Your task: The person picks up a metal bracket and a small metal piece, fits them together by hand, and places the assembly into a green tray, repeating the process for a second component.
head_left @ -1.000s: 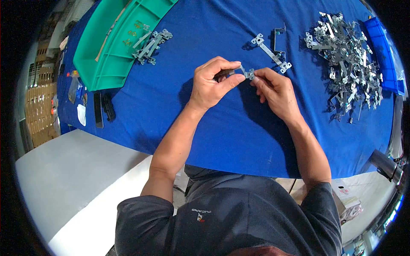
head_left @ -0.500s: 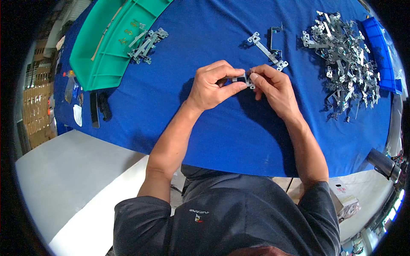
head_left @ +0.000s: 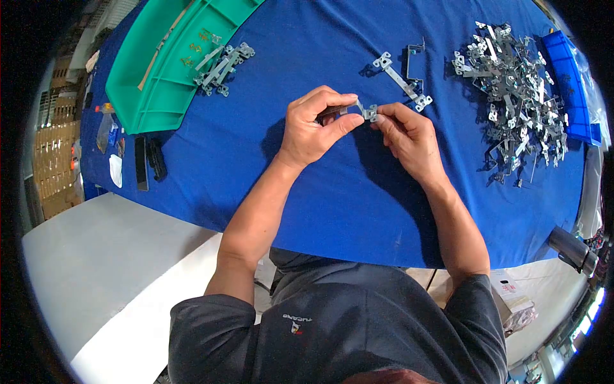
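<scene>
Between my hands is a small metal bracket [head_left: 370, 113] with bent, holed end tabs. My left hand [head_left: 314, 123] pinches its left part between thumb and fingers, which hide some of it. At its right end, the thumb and forefinger of my right hand [head_left: 408, 132] close on the tab. Just beyond my right hand, a loose metal bracket [head_left: 401, 81] lies slanted on the blue cloth. Beside that one, another bracket [head_left: 409, 63] stands on edge.
A large heap of metal brackets [head_left: 511, 96] covers the right side, beside a blue tray [head_left: 571, 89]. At left is a green bin [head_left: 157, 118] with brass-coloured bits inside; a smaller pile of brackets [head_left: 224, 67] touches its edge. A black phone-like slab [head_left: 141, 164] lies near the left edge.
The bracket in my hands has turned, so its holed end tab now shows more fully. My right fingers have shifted slightly on that end. The left hand stays nearly in place.
</scene>
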`<state>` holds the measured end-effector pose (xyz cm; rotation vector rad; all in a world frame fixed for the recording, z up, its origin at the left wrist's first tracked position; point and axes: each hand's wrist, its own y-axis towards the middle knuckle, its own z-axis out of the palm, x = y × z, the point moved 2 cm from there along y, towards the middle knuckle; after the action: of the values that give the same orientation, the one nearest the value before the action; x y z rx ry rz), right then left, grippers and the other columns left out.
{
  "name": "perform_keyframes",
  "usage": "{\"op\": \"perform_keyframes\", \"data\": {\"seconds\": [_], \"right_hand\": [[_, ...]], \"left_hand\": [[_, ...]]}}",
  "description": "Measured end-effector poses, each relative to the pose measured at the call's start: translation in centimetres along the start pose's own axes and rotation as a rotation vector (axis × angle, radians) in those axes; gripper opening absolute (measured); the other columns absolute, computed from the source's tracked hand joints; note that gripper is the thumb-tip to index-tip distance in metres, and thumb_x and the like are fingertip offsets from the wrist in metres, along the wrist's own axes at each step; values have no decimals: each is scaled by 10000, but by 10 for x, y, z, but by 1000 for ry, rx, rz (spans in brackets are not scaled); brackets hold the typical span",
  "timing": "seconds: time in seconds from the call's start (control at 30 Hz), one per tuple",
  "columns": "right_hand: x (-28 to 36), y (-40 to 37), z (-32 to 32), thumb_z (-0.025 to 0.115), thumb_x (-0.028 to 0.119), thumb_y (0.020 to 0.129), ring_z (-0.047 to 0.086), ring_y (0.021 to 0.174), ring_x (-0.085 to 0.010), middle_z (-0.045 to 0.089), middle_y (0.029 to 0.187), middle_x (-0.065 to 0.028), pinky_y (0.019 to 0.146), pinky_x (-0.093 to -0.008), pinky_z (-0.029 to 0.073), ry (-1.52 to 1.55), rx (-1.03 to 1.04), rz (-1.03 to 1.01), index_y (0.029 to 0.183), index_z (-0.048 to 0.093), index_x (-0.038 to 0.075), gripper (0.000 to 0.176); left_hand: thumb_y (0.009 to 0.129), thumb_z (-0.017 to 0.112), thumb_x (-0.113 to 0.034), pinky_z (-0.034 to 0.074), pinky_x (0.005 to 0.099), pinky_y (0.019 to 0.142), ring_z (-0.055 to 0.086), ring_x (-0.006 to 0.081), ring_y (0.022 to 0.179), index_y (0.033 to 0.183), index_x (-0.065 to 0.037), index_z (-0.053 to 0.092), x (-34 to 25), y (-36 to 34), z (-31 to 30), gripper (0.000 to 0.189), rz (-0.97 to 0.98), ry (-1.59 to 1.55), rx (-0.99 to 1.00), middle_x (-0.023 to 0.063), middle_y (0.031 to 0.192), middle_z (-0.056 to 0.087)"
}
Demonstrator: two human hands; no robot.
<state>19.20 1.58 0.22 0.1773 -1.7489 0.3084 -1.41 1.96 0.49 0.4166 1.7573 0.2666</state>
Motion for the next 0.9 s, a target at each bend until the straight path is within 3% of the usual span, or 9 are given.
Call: {"op": "perform_keyframes", "data": {"seconds": [0.23, 0.53, 0.73, 0.9], "right_hand": [[-3, 0, -1, 639, 146, 1016, 579, 629, -66, 650, 749, -23, 522, -259, 467, -6, 14, 57, 1061, 695, 12, 152], [-9, 3, -6, 587, 152, 1032, 609, 659, -77, 646, 823, -22, 597, -252, 528, 241, 96, 0, 1227, 687, 28, 252], [2, 2, -8, 593, 152, 1027, 606, 656, -88, 645, 820, -22, 594, -258, 520, 87, 89, 64, 1105, 686, 9, 188], [0, 2, -3, 621, 169, 1019, 612, 657, -90, 657, 815, -29, 589, -264, 520, 67, 55, -14, 1058, 678, -5, 187]], "left_hand": [[884, 800, -114, 446, 228, 588, 560, 54, 666, 1014, -1, 747, 1, 1, -1, 180, -21, -34, 49, 37, 846, 692], [894, 751, -59, 471, 240, 608, 602, 64, 689, 969, 10, 756, 0, 2, 2, 102, -134, -83, 63, 48, 810, 694], [876, 761, -46, 438, 244, 560, 577, 74, 632, 971, 0, 762, 2, 3, 2, 105, -64, -35, 157, 50, 762, 679], [875, 752, -36, 441, 244, 552, 583, 73, 624, 953, -7, 764, 0, 2, 4, 84, -53, 11, 175, 47, 765, 681]]}}
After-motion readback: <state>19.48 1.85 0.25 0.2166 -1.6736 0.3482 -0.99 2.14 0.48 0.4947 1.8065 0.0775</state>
